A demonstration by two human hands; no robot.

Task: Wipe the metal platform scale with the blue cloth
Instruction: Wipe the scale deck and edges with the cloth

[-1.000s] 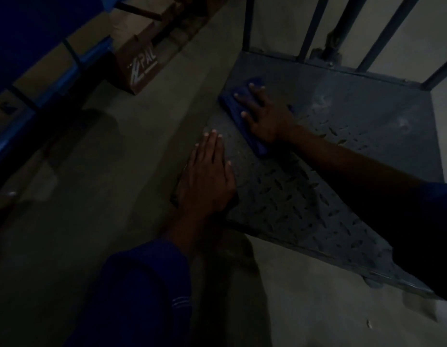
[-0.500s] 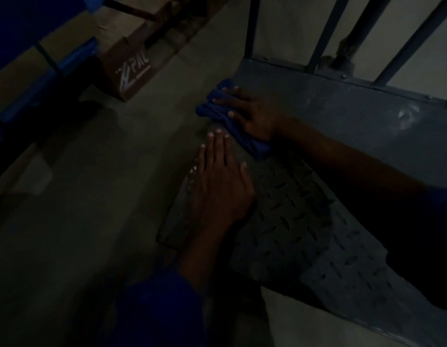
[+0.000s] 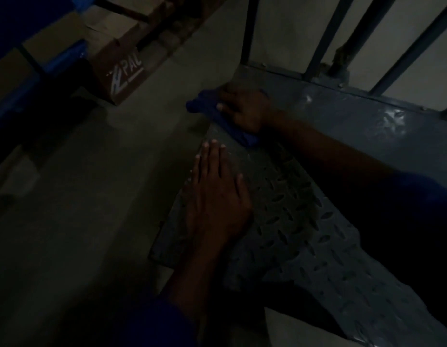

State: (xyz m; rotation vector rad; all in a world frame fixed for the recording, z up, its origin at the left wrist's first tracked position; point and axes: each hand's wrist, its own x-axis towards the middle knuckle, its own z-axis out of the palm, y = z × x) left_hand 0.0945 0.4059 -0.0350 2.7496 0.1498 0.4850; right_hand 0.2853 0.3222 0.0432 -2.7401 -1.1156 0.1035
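The concrete floor (image 3: 87, 201) fills the left of the frame. On it, running from centre to lower right, sits the metal platform scale (image 3: 347, 156), a low grey deck with a raised tread pattern. Blue upright rails (image 3: 317, 38) stand along its far edge at the upper right. A printed cardboard box (image 3: 122, 71) stands on the floor at the upper left, well apart from the scale. The left grip (image 3: 217, 196), in the lower centre, lies flat on the deck near its left edge, fingers straight and together, holding nothing. It probably serves as a prop for a body leaning low over the scale. The right arm crosses from the right of the frame to the upper centre. There the right grip (image 3: 245, 108) bears down on the blue cloth (image 3: 199, 106), fingers apparently bent over the bunched fabric, though the dimness blurs them. The cloth sits on the deck's left rim, one end spilling past it, likely so the wipe takes in the edge.
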